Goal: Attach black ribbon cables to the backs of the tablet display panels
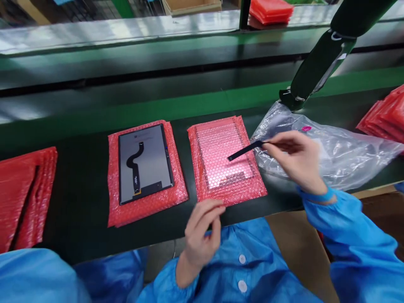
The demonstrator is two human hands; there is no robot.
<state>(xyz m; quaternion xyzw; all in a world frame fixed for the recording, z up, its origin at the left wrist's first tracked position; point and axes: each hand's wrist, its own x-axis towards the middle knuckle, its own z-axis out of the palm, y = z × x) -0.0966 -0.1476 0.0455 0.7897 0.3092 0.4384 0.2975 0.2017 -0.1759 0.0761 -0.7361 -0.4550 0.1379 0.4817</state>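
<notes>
My right hand [295, 158] pinches one end of a black flat flex cable [244, 151] between thumb and fingertips. The cable's free end hangs over a pink bubble-wrap bag [205, 160] with a flat display panel [225, 147] inside. My left hand [203, 235] is at the near edge of that bag, fingers loosely bent and thumb apart from them; nothing shows in it. Whether its fingertips touch the bag, I cannot tell. Left of this lies a bare display panel [154, 158] on more pink bubble-wrap bags [113, 206], with a curved black flex cable [130, 162] across its back.
A clear plastic bag [344, 164] lies right of the panels. Red bubble-wrap bags are stacked at the left [25, 198], the far right [386, 113] and on the back ledge [271, 10]. A dark jointed tube [318, 63] comes down at the upper right. A co-worker's blue sleeve [41, 275] is at lower left.
</notes>
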